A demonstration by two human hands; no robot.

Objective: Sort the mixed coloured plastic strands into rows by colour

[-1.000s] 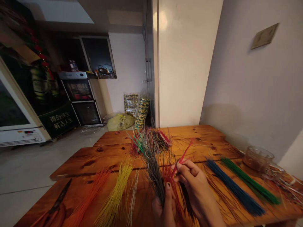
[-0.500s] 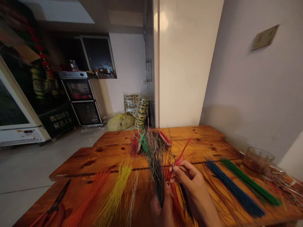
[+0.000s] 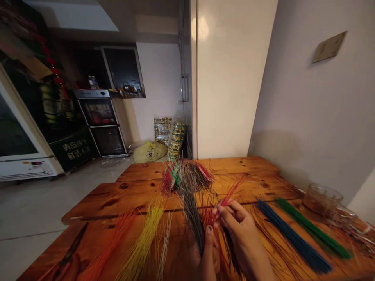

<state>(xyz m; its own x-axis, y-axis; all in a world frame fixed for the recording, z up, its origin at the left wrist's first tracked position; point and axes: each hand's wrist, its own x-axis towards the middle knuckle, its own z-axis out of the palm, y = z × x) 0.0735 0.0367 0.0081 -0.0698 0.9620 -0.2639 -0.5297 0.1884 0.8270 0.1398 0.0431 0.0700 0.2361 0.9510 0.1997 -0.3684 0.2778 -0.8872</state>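
Observation:
My left hand (image 3: 206, 251) is closed around a bundle of thin grey wires (image 3: 193, 212), which fans out upward with a few green ends. Just right of it, my right hand (image 3: 238, 224) pinches several thin red wires (image 3: 233, 191) between thumb and fingers, their tips pointing up and right. More red strands lie under and between the hands. Behind the grey bundle sits a mixed heap of red, dark and pale wires (image 3: 202, 173). Black strands (image 3: 231, 249) lie partly hidden beneath my right wrist.
On the wooden table (image 3: 99, 201) lie orange wires (image 3: 114, 242), yellow wires (image 3: 143, 242), white wires (image 3: 165, 246), brown wires (image 3: 272, 242), blue wires (image 3: 293, 236) and green wires (image 3: 313, 228). Pliers (image 3: 67, 255) rest at left. A glass cup (image 3: 322, 199) stands at right.
My right hand has shifted slightly right with the red wires, whose tips now lean further right. The grey bundle has tilted a little to the left.

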